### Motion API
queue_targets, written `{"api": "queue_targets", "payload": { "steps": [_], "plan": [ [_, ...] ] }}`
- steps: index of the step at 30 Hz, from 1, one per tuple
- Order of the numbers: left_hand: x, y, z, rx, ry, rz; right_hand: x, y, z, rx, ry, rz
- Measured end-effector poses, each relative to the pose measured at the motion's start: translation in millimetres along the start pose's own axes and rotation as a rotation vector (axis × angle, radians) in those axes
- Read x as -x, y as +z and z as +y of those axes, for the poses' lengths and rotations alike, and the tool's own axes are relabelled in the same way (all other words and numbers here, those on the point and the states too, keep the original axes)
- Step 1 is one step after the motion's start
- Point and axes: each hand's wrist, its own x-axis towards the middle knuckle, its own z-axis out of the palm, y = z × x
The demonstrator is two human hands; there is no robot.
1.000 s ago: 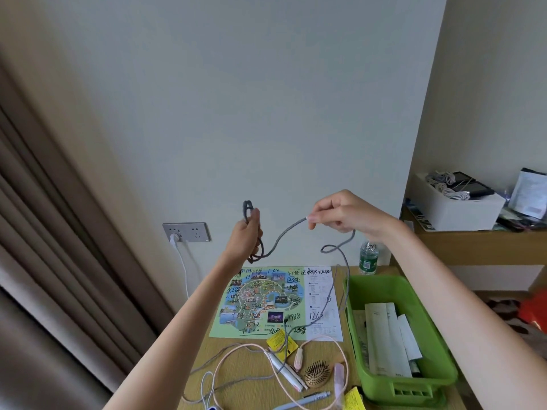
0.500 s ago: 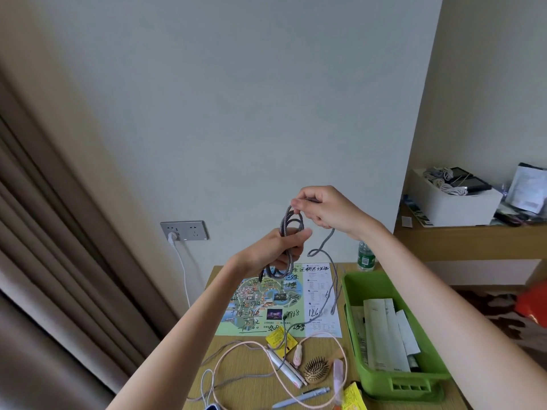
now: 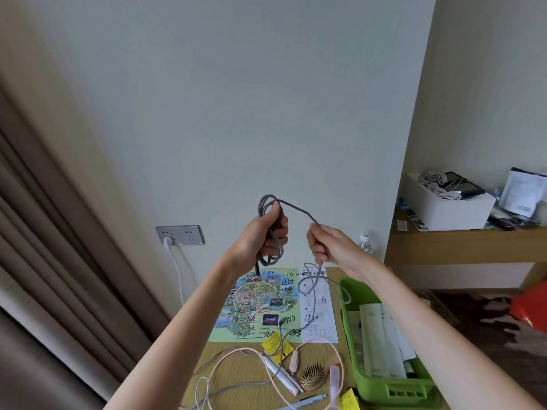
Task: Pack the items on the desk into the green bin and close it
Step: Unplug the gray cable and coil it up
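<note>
Left hand [image 3: 260,238]: grips the grey cable [image 3: 297,210], coiled, above the desk [image 3: 248,371].
Right hand [image 3: 331,247]: pinches its loose strand (tail on the desk).
Coiling: we'd lay even loops, then into the green bin [image 3: 384,389].

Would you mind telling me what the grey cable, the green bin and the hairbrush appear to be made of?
The grey cable: likely braided fabric sheath, matte; a speckled weave shows and it bends in soft loops. The green bin: moulded plastic, smooth with slight sheen; uniform colour, slotted front wall. The hairbrush: looks wooden or bamboo, tan with dark pins; too small to confirm.
</note>
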Motion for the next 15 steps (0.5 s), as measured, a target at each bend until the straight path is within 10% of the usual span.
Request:
{"api": "queue_targets", "payload": {
  "steps": [15],
  "plan": [
    [-1.0, 7.9, 2.3, -0.271, 0.16, 0.153, 0.5, 20.9, -14.7, 0.198, 0.174, -0.371]
  ]
}}
